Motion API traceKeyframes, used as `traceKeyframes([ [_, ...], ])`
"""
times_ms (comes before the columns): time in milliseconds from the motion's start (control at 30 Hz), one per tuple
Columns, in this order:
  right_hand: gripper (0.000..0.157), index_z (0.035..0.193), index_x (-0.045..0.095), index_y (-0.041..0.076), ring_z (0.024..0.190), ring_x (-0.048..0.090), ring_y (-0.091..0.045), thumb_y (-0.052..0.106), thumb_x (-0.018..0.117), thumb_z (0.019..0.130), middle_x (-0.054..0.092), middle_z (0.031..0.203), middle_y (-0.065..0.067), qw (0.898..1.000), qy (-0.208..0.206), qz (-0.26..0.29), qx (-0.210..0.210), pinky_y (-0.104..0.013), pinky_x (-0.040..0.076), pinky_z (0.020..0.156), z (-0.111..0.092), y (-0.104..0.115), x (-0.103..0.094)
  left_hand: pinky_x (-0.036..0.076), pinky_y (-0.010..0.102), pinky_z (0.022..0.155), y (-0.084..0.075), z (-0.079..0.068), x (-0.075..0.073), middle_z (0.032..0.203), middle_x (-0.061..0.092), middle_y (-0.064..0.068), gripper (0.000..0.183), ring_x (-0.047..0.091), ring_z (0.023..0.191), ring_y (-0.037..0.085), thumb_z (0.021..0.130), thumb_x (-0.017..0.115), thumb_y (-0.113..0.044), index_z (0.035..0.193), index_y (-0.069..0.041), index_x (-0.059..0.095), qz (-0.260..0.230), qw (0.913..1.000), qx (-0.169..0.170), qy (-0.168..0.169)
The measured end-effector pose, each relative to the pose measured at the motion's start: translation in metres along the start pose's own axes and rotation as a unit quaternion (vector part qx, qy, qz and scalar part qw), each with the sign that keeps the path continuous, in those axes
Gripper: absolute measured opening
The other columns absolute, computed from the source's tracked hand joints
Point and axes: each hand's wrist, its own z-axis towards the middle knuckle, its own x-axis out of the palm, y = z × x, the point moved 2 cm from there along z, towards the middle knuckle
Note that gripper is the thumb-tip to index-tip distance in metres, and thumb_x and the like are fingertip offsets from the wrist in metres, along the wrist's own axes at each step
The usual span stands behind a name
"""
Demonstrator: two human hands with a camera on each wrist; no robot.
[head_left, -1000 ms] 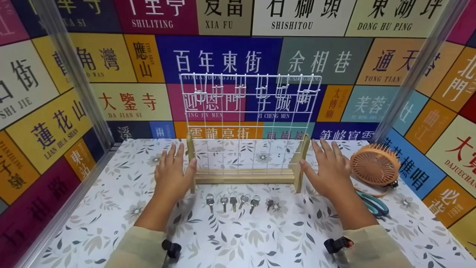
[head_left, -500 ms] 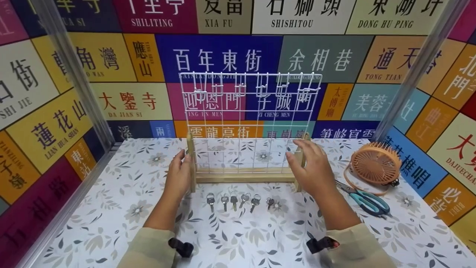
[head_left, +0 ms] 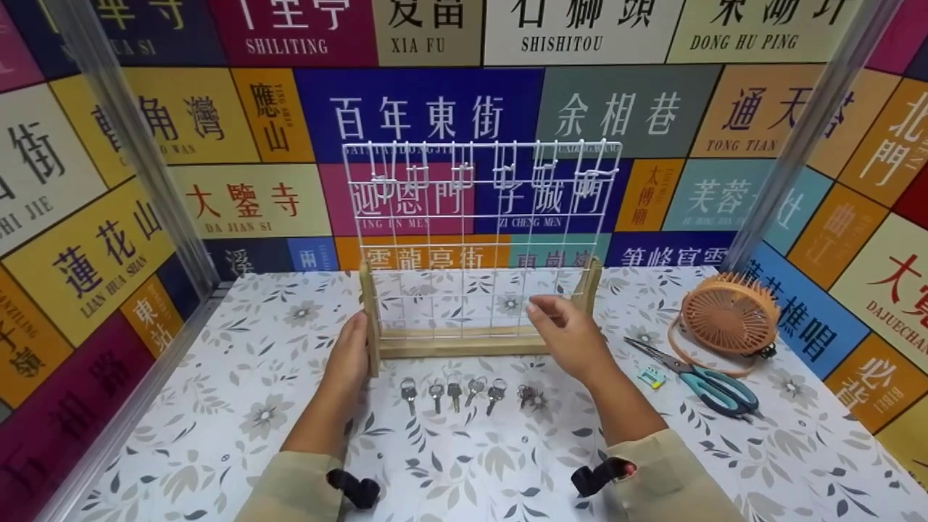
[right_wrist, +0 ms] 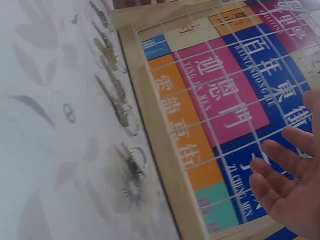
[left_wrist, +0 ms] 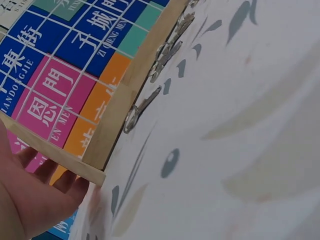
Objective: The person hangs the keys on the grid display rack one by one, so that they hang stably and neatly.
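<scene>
A white wire grid rack [head_left: 464, 215] stands upright in a wooden frame, with several wire hooks [head_left: 504, 174] along its top. My left hand [head_left: 349, 359] touches the outer side of the left wooden post [head_left: 368, 319]; in the left wrist view the post partly hides its fingers [left_wrist: 75, 192]. My right hand [head_left: 573, 337] is in front of the grid's lower right part, fingers loosely bent and nothing held. Whether it touches the wires is unclear. Several keys with rings [head_left: 454, 391] lie in a row before the rack's wooden base [head_left: 464, 348].
Right of the rack lie scissors [head_left: 718, 391] with teal handles, a small teal-and-white item [head_left: 651, 376] and an orange fan [head_left: 732, 315] with a strap. A leaf-patterned cloth [head_left: 464, 471] covers the table. Colourful sign panels [head_left: 428, 109] stand behind.
Both hands have come inward from beside the rack. The left now touches the left post; the right has moved left and forward of the grid, uncovering the scissors and small teal item.
</scene>
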Motion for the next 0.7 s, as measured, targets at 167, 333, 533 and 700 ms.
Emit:
traceKeyframes([
  [167,0.044,0.133,0.072,0.015,0.112,0.069,-0.025,0.048,0.068,0.104,0.073,0.123,-0.007,0.997,0.053,0.033,0.043,-0.038,0.058,0.094,0.005,-0.025,0.013,0.007,0.061,0.136,0.005,0.001,0.000,0.181,0.020,-0.005,0.074,0.011,0.170,0.028,0.106,0.030,-0.076,0.171,-0.042,0.020,0.003,1.0000,-0.004,0.003],
  [333,0.035,0.126,0.073,0.006,0.093,0.070,-0.025,0.031,0.075,0.101,0.074,0.110,-0.011,0.987,0.104,0.095,0.072,-0.034,0.058,0.076,0.005,-0.049,0.024,0.006,0.061,0.136,0.009,0.003,-0.002,0.182,0.016,-0.003,0.074,0.008,0.171,0.030,0.107,0.030,-0.074,0.172,-0.039,0.018,0.003,1.0000,-0.006,0.008],
  [533,0.040,0.128,0.070,0.001,0.082,0.066,-0.017,0.027,0.078,0.099,0.074,0.102,-0.011,0.976,0.149,0.136,0.078,-0.027,0.056,0.069,0.004,-0.065,0.029,0.003,0.059,0.137,0.014,0.004,-0.004,0.183,0.008,-0.006,0.079,0.001,0.171,0.028,0.104,0.031,-0.079,0.172,-0.041,0.016,0.006,0.9999,-0.009,0.014],
  [700,0.045,0.131,0.069,-0.002,0.085,0.067,-0.014,0.023,0.081,0.095,0.076,0.106,-0.007,0.975,0.184,0.113,0.059,-0.026,0.056,0.074,0.004,-0.070,0.027,0.005,0.059,0.137,0.016,0.005,-0.004,0.183,0.008,-0.005,0.078,0.004,0.171,0.029,0.105,0.033,-0.078,0.172,-0.040,0.018,0.015,0.9998,-0.005,0.011],
])
